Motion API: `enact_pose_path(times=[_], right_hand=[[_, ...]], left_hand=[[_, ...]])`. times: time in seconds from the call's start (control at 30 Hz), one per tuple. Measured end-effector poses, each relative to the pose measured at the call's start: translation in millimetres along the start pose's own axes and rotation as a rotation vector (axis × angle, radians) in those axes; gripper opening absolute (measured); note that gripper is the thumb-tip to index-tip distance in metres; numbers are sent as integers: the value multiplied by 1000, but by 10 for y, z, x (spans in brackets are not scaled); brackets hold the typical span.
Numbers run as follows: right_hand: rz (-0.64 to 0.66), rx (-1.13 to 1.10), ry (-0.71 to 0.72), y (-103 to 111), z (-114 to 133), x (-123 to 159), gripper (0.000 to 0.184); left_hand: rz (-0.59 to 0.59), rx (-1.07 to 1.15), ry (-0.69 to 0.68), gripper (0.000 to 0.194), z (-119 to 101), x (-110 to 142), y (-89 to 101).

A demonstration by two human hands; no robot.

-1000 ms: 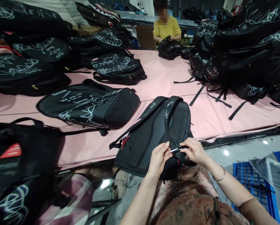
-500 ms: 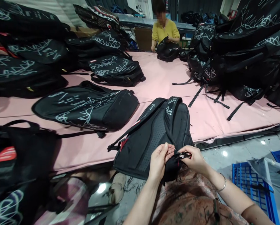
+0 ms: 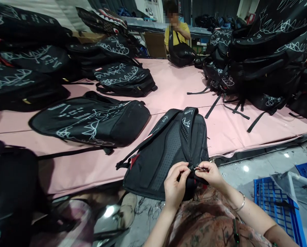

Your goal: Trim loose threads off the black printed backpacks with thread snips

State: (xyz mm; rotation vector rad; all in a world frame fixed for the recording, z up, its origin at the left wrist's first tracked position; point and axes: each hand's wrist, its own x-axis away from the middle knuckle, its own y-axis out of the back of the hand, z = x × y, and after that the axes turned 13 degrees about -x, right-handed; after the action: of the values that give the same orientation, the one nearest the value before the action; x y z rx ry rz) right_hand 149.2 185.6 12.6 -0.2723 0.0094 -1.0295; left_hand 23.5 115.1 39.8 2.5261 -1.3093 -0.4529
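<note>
A black backpack (image 3: 158, 154) lies with its padded back panel up at the table's near edge, shoulder straps on top. At its lower right side, my left hand (image 3: 176, 181) is closed, pinching the lower end of a shoulder strap (image 3: 187, 137). Close beside it, my right hand (image 3: 210, 175) is closed around a small dark tool (image 3: 201, 169) that looks like thread snips, mostly covered by the fingers. The fingertips of both hands almost meet at the strap. Dark fabric of the bag hangs below them.
Another black backpack (image 3: 91, 120) with white scribble print lies to the left. More backpacks are heaped at left and right on the pink table cover (image 3: 169, 82). Across the table sits a person in yellow (image 3: 185, 32) with a bag. A blue crate (image 3: 265, 192) stands at lower right.
My left fingers have gone from loosely spread to pinched on the strap, closer to the right hand. The person opposite has lifted a strap and raised a hand.
</note>
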Motion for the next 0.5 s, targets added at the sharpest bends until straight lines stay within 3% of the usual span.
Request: enact_pose_path(times=[0.17, 0.27, 0.37, 0.5], right_hand=[[27, -11, -38, -45, 15, 5, 17], [48, 83, 25, -19, 129, 39, 13], [82, 298, 225, 70, 336, 94, 18], [131, 781, 553, 162, 617, 154, 13]], left_hand=[[4, 256, 173, 15, 30, 56, -2], [5, 300, 241, 15, 29, 75, 27], [-4, 296, 274, 16, -2, 75, 66], [7, 278, 290, 17, -72, 76, 80]])
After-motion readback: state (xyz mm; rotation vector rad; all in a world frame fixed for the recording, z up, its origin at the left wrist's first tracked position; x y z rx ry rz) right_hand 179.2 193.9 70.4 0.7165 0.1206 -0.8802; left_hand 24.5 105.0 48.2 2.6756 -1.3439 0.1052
